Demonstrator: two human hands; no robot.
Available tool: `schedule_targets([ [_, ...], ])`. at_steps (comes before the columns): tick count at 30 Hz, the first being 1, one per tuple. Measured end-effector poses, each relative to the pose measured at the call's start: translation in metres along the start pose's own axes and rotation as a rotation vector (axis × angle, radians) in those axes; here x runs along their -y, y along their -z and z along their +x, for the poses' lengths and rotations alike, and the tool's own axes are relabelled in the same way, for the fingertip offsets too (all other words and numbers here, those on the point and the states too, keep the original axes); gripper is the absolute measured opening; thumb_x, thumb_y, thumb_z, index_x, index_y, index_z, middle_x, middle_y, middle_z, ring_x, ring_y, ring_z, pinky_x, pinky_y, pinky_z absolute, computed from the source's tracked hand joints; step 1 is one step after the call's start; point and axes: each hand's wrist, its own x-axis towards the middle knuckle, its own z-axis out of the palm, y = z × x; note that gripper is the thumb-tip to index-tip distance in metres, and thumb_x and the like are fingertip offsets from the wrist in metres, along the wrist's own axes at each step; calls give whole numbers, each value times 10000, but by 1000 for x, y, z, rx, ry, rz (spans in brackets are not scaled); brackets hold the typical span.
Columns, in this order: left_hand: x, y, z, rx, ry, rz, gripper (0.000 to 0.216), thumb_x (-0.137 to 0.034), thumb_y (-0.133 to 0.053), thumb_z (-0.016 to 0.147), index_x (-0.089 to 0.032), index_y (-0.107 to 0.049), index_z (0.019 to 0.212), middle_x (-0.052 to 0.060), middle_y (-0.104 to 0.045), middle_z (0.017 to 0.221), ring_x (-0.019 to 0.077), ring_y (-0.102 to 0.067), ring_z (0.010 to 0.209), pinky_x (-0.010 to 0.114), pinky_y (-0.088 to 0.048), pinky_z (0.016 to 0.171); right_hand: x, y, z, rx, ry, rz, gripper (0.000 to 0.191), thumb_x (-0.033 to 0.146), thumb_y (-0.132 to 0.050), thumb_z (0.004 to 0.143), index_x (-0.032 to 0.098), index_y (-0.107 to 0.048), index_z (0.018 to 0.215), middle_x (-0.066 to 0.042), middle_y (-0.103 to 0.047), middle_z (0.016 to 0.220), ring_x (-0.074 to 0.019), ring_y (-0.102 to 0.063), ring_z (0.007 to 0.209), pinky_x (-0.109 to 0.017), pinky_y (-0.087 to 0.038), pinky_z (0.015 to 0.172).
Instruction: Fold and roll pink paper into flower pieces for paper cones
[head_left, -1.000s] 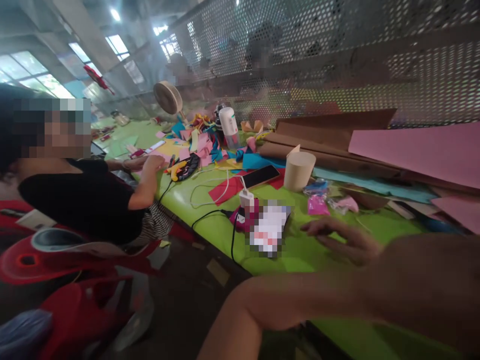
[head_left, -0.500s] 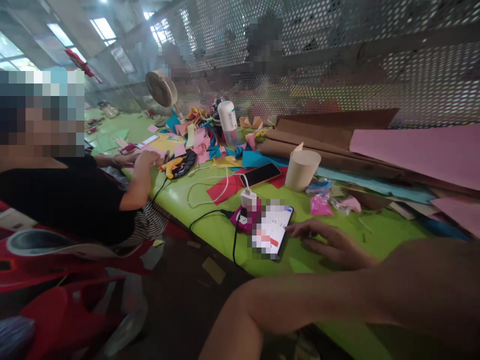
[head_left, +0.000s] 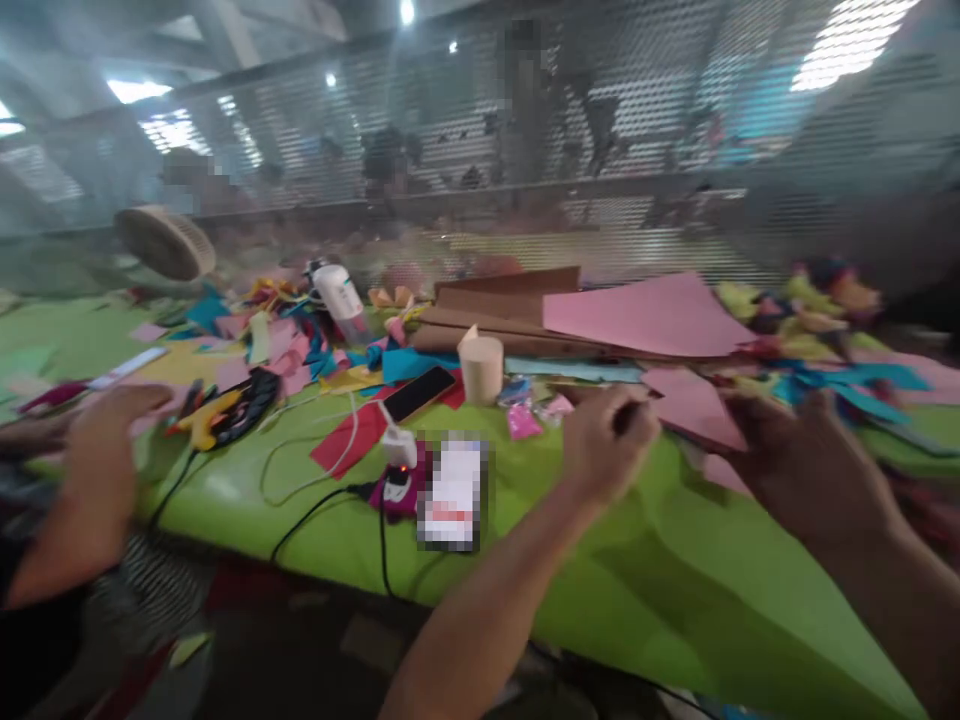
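Observation:
My left hand (head_left: 609, 440) is held above the green tabletop with its fingers curled in, right beside the left edge of a pink sheet (head_left: 694, 405). What the curled fingers hold, if anything, I cannot make out. At that sheet's right end is my right hand (head_left: 821, 465), fingers closed on its edge; motion blurs them. Behind the sheet lie a larger pink sheet (head_left: 645, 315) and folded brown sheets (head_left: 510, 305). Small plastic packets, one bright pink (head_left: 523, 421), lie left of my left hand. A lit phone (head_left: 452, 495) rests on the table nearer me.
A purple power strip (head_left: 401, 495) with a white charger and cables sits beside the phone. Behind are a dark phone (head_left: 420, 393), cream roll (head_left: 481, 368) and white bottle (head_left: 341, 300). A co-worker's hand (head_left: 124, 405) is at left, near a yellow-handled tool (head_left: 206, 425).
The view has swung to the right. My right hand has left the lit phone and is now at the pink sheet. My left arm has unfolded, and its hand has come into view.

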Motion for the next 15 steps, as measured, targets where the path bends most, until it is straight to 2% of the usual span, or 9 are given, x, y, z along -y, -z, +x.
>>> schedule_targets([
  [2,7,0,5,49,13,39,199,-268,-508,860,-207,-539,674,-11,-557,646,131,-517,652,238,-412,636,7,3,-6,-83,-83,136,481,674,-698,675,259,-644,910,-87,-667,929,-250,-646,811,-350,-519,651],
  [3,11,0,7,79,17,52,208,-288,-509,864,-208,-548,677,-13,-560,641,131,-519,648,236,-409,632,9,1,-8,-113,-108,155,487,613,-798,580,256,-638,870,-45,-650,845,-211,-620,728,-317,-496,614],
  [5,18,1,10,164,38,79,211,-326,-520,867,-210,-584,703,-13,-589,644,136,-542,650,234,-415,628,11,-5,-10,-120,-109,124,472,545,-865,501,231,-612,746,4,-584,690,-157,-548,604,-276,-440,538],
  [8,26,1,11,277,106,-16,271,-434,-505,893,-213,-651,836,15,-679,754,160,-617,716,240,-454,637,11,-11,-15,-134,-72,126,464,558,-859,518,214,-568,630,25,-526,603,-126,-482,544,-259,-398,500],
  [11,32,-1,12,349,189,-152,336,-494,-518,887,-196,-673,880,48,-719,821,170,-661,734,248,-481,640,9,-11,-21,-133,-69,145,458,573,-842,552,203,-576,598,18,-535,594,-121,-473,543,-260,-405,507],
  [15,38,-2,13,329,270,-187,288,-440,-568,868,-176,-685,872,53,-729,788,167,-688,716,241,-496,625,3,-3,-26,-180,-142,199,443,572,-847,538,204,-645,678,-4,-608,651,-146,-543,589,-283,-472,565],
])
